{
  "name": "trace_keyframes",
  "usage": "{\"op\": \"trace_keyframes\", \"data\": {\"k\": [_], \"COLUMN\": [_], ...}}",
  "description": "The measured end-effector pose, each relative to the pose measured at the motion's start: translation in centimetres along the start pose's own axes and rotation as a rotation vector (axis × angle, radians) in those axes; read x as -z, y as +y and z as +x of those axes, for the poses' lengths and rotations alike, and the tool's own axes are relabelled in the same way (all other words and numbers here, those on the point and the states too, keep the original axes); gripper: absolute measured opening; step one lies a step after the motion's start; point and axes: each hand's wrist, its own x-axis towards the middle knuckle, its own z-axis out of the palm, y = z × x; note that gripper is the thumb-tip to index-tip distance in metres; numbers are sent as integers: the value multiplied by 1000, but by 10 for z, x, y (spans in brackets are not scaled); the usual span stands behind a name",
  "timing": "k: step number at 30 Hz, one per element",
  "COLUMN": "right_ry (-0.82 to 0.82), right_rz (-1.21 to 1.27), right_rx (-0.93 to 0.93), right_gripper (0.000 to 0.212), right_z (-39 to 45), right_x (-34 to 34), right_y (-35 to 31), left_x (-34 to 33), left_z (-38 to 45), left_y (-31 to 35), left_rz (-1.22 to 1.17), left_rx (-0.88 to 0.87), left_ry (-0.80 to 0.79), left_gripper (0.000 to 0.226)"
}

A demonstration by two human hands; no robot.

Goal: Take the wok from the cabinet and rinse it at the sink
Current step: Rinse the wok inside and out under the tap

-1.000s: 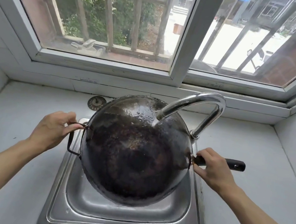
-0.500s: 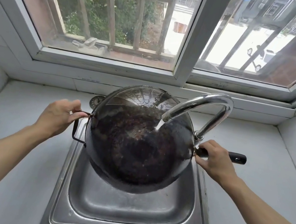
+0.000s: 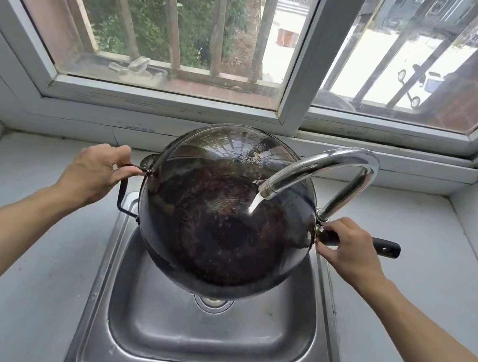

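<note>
The dark wok [image 3: 225, 225] hangs tilted above the steel sink [image 3: 207, 340], hiding part of the drain. Water from the tap [image 3: 326, 169] strikes inside. Left hand [image 3: 92, 177] grasps the loop handle; right hand [image 3: 348, 253] grasps the long handle, covering its joint.

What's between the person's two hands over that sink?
In the head view, the dark wok spans the stretch: the left hand grips its loop handle, the right hand its long handle. The tap pours water into it above the sink.
</note>
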Motion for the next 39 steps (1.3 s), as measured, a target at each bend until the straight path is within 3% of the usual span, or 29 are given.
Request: {"op": "trace_keyframes", "data": {"k": [39], "right_ry": [149], "right_rz": [44], "right_rx": [-61], "right_gripper": [29], "right_z": [8], "right_x": [1], "right_y": [-2], "left_x": [9], "left_z": [42], "left_y": [6], "left_rz": [93], "left_rx": [-110], "left_ry": [54], "left_gripper": [29]}}
